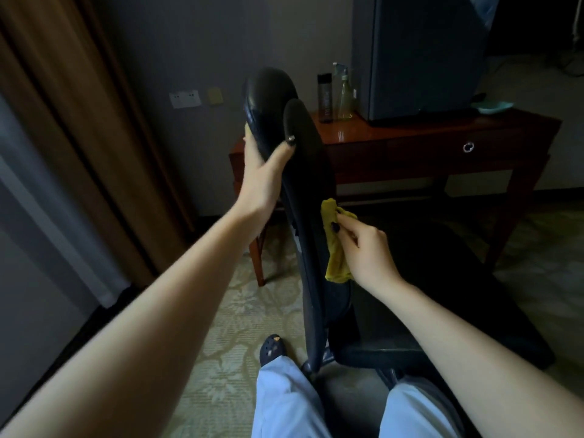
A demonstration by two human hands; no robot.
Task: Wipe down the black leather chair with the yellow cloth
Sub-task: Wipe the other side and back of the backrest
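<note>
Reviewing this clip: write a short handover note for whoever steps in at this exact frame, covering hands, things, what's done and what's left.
Left hand: grips the top of the black leather chair at its backrest, steadying it.
Right hand: pinches the yellow cloth, pressed against the backrest's seat-facing side, about halfway down.
Done: cloth is in hand and on the chair. How much is already wiped cannot be told.
Left: probably the lower backrest and the seat.

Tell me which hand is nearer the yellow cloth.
Right. The right hand pinches the yellow cloth against the chair back; the left hand grips the headrest higher up, away from it.
</note>
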